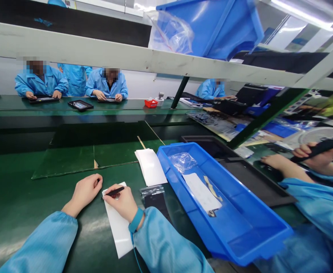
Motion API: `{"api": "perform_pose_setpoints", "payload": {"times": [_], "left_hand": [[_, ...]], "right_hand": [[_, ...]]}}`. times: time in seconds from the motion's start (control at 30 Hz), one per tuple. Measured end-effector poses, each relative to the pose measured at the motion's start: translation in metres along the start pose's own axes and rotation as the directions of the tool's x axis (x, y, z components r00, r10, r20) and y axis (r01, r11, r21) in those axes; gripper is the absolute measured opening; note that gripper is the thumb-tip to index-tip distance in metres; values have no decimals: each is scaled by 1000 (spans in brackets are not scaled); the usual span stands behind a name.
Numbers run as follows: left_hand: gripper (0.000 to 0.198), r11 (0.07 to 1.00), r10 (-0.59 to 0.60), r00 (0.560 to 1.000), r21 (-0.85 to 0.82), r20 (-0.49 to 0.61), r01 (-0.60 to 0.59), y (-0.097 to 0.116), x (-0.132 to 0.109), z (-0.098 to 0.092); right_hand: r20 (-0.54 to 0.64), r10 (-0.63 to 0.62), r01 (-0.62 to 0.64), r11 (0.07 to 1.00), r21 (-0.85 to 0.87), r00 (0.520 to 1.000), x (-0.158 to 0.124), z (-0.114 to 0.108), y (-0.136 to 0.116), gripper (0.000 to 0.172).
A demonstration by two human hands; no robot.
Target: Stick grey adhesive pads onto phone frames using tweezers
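My right hand (122, 201) grips a black pen (115, 191), its tip near the top left edge of a long white sheet of paper (119, 231) lying on the green bench. A teal wrist band with a thin cord circles that wrist. Just left of the sheet, my left hand (86, 190) rests on the bench with its fingers curled in. A small dark spot shows at those fingers, too small to name. Right of my right hand lies a clear bag with something dark inside (155, 199). Beyond it sits a stack of white sheets (150, 167).
A long blue bin (172, 182) stands to my right, holding a clear bag and a white sheet. At the far right, a co-worker's hands hold a dark object (321, 148) near black trays (251, 178). A shelf beam (112, 57) crosses above; other people work across the bench.
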State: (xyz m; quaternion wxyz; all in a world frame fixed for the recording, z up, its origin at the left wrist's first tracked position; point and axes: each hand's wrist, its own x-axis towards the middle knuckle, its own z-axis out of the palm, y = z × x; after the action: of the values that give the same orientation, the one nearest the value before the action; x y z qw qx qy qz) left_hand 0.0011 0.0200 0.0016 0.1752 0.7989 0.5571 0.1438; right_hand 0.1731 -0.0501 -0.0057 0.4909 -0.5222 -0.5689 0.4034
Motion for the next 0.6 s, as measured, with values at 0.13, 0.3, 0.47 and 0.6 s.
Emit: {"api": "perform_pose_setpoints", "payload": {"times": [0.13,0.3,0.47,0.6], "left_hand": [[20,1000,9,1000,3,-9,-9,-1,0,1],[21,1000,13,1000,4,-19,-13,0,0,0],[21,1000,23,999,1,-30,-23,2,0,0],[21,1000,21,999,-3,-32,-21,2,0,-1]], "right_hand": [[0,-3,3,1000,-9,1000,0,0,-1,8],[6,-5,6,1000,-22,1000,0,-1,-1,8],[10,-1,1,1000,-28,1000,1,-2,-1,9],[15,-2,3,999,-33,1000,1,-3,-3,7]]}}
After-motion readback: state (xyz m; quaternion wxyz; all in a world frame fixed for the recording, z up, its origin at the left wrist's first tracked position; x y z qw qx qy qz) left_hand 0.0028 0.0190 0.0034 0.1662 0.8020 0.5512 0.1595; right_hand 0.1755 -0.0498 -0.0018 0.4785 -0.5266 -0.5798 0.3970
